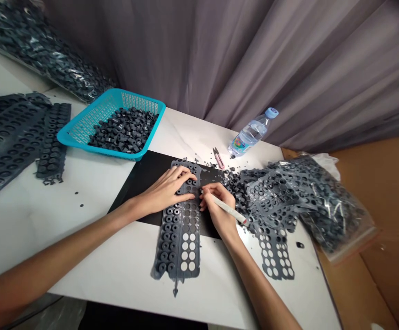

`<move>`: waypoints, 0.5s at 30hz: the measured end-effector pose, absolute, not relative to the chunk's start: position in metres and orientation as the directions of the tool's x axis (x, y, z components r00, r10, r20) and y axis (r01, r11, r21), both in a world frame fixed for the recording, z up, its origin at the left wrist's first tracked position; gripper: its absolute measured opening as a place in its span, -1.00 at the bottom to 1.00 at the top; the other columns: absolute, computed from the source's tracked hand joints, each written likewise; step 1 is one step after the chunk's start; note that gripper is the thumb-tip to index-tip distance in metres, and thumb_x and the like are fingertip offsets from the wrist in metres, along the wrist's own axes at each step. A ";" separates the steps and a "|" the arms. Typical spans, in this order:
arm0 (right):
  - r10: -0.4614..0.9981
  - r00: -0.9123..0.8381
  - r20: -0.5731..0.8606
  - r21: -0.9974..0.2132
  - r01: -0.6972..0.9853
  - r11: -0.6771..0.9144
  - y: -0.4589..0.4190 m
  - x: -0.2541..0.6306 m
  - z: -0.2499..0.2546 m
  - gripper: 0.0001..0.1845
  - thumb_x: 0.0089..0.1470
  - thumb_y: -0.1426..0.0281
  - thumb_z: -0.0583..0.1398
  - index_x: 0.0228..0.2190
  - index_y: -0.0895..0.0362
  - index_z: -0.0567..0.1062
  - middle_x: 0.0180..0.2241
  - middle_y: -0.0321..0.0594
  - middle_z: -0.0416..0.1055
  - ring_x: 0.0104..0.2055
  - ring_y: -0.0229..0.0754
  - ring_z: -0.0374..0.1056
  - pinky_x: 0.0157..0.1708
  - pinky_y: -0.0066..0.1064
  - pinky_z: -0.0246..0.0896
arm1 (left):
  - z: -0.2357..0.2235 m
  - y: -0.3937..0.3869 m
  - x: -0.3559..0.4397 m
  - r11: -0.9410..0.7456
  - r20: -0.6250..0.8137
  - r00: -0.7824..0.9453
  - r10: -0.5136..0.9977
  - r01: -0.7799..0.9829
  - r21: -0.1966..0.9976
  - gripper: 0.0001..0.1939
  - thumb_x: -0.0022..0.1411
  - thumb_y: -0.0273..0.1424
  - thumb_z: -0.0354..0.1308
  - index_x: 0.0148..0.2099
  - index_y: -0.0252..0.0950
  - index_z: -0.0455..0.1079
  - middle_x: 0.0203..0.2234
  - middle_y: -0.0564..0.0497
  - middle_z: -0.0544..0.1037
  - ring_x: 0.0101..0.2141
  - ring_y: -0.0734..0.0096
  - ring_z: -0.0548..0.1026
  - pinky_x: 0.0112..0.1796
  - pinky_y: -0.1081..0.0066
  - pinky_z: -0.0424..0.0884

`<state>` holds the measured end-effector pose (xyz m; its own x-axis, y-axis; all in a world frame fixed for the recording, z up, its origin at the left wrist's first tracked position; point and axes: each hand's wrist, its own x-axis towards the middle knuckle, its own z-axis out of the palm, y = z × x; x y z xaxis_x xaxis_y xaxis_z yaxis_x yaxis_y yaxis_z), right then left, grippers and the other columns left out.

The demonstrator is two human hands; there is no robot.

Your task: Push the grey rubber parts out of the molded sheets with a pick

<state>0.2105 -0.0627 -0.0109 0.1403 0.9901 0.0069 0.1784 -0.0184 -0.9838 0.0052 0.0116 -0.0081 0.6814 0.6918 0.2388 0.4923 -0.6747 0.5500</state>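
A dark grey rubber sheet with rows of round parts lies lengthwise before me, its upper part on a black mat. Along its left side the ring-shaped parts are in place; lower right, several holes show the white table through them. My left hand rests across the sheet's upper half, thumb and fingers apart. Close by on the right, my right hand is closed around a white pen-like tool with a red end. Its tip is hidden by my fingers, beside the sheet's right edge.
A blue basket holds many small dark parts. More sheets and a filled bag lie left. On the right are loose parts, punched sheets and another bag. Pink snips and a water bottle are behind.
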 end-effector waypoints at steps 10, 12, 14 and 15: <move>0.996 0.086 -0.030 -0.989 0.139 -0.042 -0.060 0.217 -0.012 -0.82 0.25 0.24 0.24 -0.22 0.10 0.49 -0.41 -0.30 0.50 -0.53 -0.27 0.42 -0.53 -0.46 0.37 | 0.001 0.016 -0.010 -0.716 0.161 0.782 0.602 0.439 0.542 -0.48 0.40 -0.10 0.19 0.31 -0.07 0.24 0.17 -0.06 0.35 0.19 0.10 0.34 0.21 0.12 0.26; 0.996 0.078 -0.031 -0.990 0.137 -0.041 -0.059 0.216 -0.012 -0.83 0.24 0.25 0.24 -0.23 0.10 0.49 -0.42 -0.30 0.50 -0.53 -0.27 0.43 -0.53 -0.46 0.37 | 0.002 0.015 -0.011 -0.709 0.163 0.779 0.605 0.435 0.555 -0.48 0.38 -0.11 0.22 0.30 -0.07 0.26 0.15 -0.07 0.35 0.19 0.09 0.34 0.21 0.11 0.27; 0.997 0.060 -0.038 -0.991 0.126 -0.045 -0.056 0.215 -0.012 -0.83 0.24 0.26 0.24 -0.24 0.10 0.48 -0.41 -0.30 0.50 -0.53 -0.27 0.42 -0.53 -0.46 0.38 | 0.003 0.015 -0.010 -0.699 0.158 0.776 0.611 0.435 0.568 -0.47 0.35 -0.09 0.25 0.28 -0.07 0.28 0.13 -0.07 0.35 0.17 0.08 0.35 0.19 0.10 0.29; 0.998 0.049 -0.042 -0.992 0.121 -0.048 -0.055 0.215 -0.012 -0.83 0.23 0.26 0.25 -0.25 0.11 0.48 -0.41 -0.30 0.50 -0.54 -0.27 0.42 -0.53 -0.46 0.38 | 0.004 0.015 -0.009 -0.693 0.155 0.772 0.617 0.438 0.573 -0.47 0.34 -0.09 0.26 0.27 -0.07 0.30 0.12 -0.07 0.35 0.15 0.08 0.36 0.18 0.10 0.31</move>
<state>0.2146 -0.0552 -0.0117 0.0486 0.9979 -0.0419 0.1206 -0.0475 -0.9916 -0.0087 0.0153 0.0036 0.7719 0.6165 0.1553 0.4379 -0.6926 0.5731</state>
